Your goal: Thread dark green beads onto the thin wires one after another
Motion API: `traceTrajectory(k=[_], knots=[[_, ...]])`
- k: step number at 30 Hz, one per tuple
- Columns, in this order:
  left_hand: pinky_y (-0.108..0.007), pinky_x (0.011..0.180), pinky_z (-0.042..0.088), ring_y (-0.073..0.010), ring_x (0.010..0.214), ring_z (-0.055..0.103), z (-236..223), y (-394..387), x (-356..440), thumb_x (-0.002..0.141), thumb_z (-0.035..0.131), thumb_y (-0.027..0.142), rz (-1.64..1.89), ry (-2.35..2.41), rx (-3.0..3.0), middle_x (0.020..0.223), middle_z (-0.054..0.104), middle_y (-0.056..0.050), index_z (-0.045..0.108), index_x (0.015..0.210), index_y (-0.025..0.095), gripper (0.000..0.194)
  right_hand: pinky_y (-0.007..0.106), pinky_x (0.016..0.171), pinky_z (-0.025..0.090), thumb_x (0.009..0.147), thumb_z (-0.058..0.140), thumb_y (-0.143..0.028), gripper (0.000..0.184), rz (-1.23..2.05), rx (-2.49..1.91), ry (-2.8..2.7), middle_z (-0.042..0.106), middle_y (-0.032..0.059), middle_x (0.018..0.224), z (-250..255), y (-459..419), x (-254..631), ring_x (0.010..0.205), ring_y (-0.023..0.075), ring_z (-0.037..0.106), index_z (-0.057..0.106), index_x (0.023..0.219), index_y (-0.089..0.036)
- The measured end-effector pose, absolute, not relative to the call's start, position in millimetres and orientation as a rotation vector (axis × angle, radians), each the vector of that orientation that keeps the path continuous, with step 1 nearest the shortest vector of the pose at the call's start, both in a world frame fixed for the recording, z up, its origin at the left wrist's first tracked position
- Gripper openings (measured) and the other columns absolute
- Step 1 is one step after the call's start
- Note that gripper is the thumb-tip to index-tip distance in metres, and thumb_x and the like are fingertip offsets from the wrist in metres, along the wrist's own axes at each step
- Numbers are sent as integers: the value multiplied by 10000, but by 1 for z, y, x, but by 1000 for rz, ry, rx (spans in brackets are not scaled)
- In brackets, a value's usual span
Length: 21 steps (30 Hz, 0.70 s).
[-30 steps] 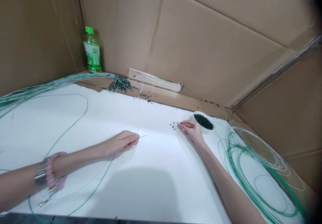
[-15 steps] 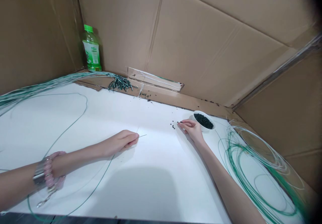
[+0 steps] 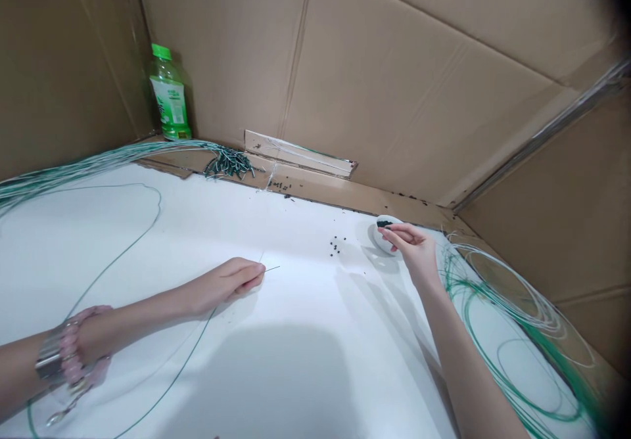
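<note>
Right hand [image 3: 411, 248] moved onto white bowl [image 3: 380, 236], fingers narrow, hold unclear; left hand [image 3: 224, 281] still pinches wire [image 3: 272, 269].

A makeshift handicraft workstation was shown: a white tabletop [image 3: 296, 242] was walled with flattened cardboard sheets [image 3: 394, 84] and strewn with coils of green wire [image 3: 458, 281].

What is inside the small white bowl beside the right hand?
The white bowl holds small dark green beads; only a patch shows at its rim. The right hand covers the rest, so its fill level stays hidden.
</note>
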State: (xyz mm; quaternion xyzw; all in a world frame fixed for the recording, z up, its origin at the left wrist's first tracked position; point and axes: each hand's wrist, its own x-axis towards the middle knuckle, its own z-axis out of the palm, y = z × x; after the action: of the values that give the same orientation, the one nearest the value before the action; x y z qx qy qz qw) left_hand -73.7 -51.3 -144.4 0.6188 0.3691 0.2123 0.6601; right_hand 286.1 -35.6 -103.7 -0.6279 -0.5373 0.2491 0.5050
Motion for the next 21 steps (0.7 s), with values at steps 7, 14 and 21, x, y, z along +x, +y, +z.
traceTrajectory(k=[7,14,21], knots=[[-303,526,147,-104,520,185,-144,-52,-80,897,355,595,409,866,1410,560,237,40,334,599,174,516,223,589,521,873,616,-271,161,561,-1499,-1312,631,8,820,-98,-40,288,686,93,609,609,886,-110],[-304,535,163,-107,526,187,-144,-53,-81,914,349,568,424,855,1427,569,241,36,336,607,172,501,209,576,517,857,636,-256,147,585,-1506,-1330,644,16,836,-99,-42,286,706,96,619,613,866,-112],[-299,528,162,-103,518,182,-144,-53,-82,905,367,574,435,844,1417,559,236,39,336,598,172,507,213,580,516,868,621,-263,149,609,-1536,-1341,635,8,814,-101,-41,283,685,90,608,611,855,-115]])
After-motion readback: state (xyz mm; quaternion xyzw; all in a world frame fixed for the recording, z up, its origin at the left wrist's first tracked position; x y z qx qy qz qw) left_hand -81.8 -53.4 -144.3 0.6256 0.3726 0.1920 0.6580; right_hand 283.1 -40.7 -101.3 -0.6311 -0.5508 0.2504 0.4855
